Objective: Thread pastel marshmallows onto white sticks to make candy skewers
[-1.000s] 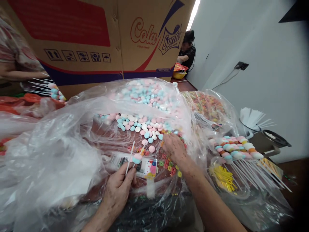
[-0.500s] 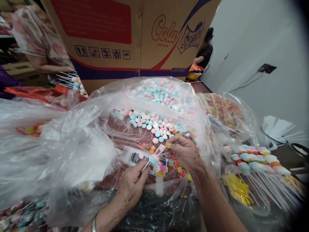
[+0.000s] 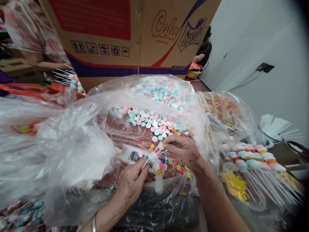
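Note:
My left hand (image 3: 131, 187) pinches a thin white stick (image 3: 152, 155) that carries a pink and a blue marshmallow candy near its tip. My right hand (image 3: 184, 151) is closed on a small yellow ring candy (image 3: 164, 145) and holds it at the stick's upper end. Both hands work over an open clear plastic bag (image 3: 79, 135) lying on a brown surface. Loose pink, blue and white marshmallow candies (image 3: 149, 120) lie in the bag just beyond my hands. Coloured ring candies (image 3: 177, 162) are scattered under my right hand.
A large cardboard box (image 3: 116, 35) stands behind the bag. Finished candy skewers (image 3: 253, 158) lie on the right beside yellow twist ties (image 3: 234, 187). White sticks (image 3: 277, 127) sit in a container at far right. One person stands at top left, another at the back.
My right hand rose from the ring candies with a yellow ring and brought it to the stick's tip. My left hand tilted the stick toward the right. The view shifted left.

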Available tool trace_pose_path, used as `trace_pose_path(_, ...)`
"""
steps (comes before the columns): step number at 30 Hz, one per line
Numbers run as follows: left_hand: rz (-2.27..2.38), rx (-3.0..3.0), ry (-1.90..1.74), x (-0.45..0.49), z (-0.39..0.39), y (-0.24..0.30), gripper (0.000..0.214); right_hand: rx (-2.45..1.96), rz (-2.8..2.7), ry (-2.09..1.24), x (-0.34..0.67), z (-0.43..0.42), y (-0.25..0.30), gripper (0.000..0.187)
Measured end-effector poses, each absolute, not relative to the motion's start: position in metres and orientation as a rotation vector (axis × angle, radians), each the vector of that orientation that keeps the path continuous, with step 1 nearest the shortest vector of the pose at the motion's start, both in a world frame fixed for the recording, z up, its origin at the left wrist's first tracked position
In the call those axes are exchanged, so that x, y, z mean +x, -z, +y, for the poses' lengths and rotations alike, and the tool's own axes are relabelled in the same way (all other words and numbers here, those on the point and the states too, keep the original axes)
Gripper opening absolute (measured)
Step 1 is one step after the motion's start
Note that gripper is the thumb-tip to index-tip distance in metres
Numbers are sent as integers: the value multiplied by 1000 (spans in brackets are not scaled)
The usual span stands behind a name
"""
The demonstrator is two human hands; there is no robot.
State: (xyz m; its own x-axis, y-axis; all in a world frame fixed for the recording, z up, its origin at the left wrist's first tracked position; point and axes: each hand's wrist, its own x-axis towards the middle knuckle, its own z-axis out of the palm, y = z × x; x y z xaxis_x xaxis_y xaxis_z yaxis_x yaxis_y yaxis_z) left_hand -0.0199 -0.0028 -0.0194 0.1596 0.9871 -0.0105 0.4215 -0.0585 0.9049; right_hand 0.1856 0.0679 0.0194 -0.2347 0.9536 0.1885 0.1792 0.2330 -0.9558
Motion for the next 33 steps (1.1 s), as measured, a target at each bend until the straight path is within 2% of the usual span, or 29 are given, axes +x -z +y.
trace_pose_path(3, 1373, 1619, -869, -20, -2, 20, 27, -1064, -1945, -817, 192, 70, -26, 12)
trace_pose_path(7, 1347, 1606, -862, -22, -2, 23, 28, -1061, -2091, -747, 198, 73, -25, 18)
trace_pose_path(15, 1315, 1533, -851, -25, -2, 28, 29, -1067, -1478, -1230, 193, 65, -6, 18)
trace_pose_path(27, 1304, 1550, -836, -24, -3, 24, 32, -988, -1071, -1548, 185, 58, -6, 22)
trace_pose_path(33, 1305, 1560, -833, -24, -3, 25, 32, -999, -1061, -1519, 186, 58, 0, 22)
